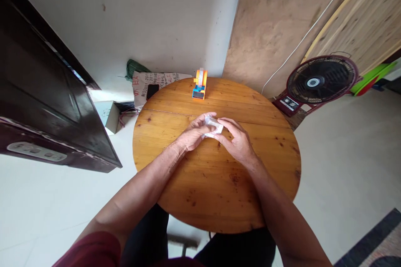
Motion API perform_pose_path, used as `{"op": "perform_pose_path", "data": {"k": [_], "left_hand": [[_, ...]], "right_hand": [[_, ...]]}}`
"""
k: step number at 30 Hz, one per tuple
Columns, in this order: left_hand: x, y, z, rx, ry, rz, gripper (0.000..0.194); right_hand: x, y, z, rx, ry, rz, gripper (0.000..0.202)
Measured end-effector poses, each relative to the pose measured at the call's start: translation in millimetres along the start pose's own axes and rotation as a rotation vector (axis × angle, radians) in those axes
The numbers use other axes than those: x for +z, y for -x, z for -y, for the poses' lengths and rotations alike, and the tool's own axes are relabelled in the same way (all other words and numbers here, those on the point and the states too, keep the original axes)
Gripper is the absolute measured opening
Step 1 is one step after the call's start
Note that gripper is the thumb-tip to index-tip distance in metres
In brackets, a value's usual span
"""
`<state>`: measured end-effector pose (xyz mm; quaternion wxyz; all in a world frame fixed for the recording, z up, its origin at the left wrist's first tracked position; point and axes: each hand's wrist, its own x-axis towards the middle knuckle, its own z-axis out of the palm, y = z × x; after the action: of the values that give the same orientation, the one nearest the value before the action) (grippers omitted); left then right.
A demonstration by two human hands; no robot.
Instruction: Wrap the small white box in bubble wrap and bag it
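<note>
1. Noted nearest, at lower left: maroon sleeve (pixel 94 248) of soft, matte cloth; below the worktop's near edge, black trousers (pixel 144 238).
2. Located ahead, over the middle of the round worktop (pixel 213 192): small packet (pixel 218 127), between left hand (pixel 197 132) and right hand (pixel 237 138), touching both.
3. Left hand: closed around the left part of the packet, with thumb laid across its near face.
4. Right hand: narrowed to a pinch at the packet's right end, with thumb at the near side and index finger at the far side.
5. Packet: whitish, partly translucent, glossy and crinkled like plastic film; blocky in outline. Contents: cannot tell.
6. Worktop: varnished orange-brown wood, smooth with a slight sheen; marked by dark knots and a thin seam across the far half.
7. Placed near the far rim, well apart from both hands: tape dispenser (pixel 200 85), smooth orange and blue, fitted with a clear roll.
8. Seen beyond the far left rim: pale printed sack (pixel 140 85) with red and black lettering; on it, a flat black rectangle; behind, crumpled green bag (pixel 137 68).
9. Standing at far right: round fan (pixel 322 79), maroon rim, dark wire grille.
10. Behind all: smooth pale wall (pixel 163 16), adjoining brown board (pixel 260 29).
</note>
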<state>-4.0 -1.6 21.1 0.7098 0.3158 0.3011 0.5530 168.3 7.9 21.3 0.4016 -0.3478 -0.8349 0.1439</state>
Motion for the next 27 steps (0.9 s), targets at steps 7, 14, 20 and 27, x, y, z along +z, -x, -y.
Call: {"op": "perform_pose_path", "data": {"k": [7,14,20,27], "left_hand": [[-1.7,-2.5,4.4,0.07,-0.025,0.018,0.068],[-0.7,-0.4,3.0,0.032,0.068,0.06,0.083],[-0.4,-2.4,4.4,-0.013,0.068,0.023,0.06],[-9.0,-8.9,6.7,0.039,-0.097,-0.14,0.046]], "right_hand": [[-6.4,-2.9,-10.6,0.113,-0.245,0.062,0.051],[-16.5,0.2,2.4,0.071,-0.046,0.156,0.089],[-5.1,0.1,-2.5,0.082,0.092,0.056,0.062],[-2.4,-3.3,-9.2,0.334,-0.121,0.14,0.055]]}}
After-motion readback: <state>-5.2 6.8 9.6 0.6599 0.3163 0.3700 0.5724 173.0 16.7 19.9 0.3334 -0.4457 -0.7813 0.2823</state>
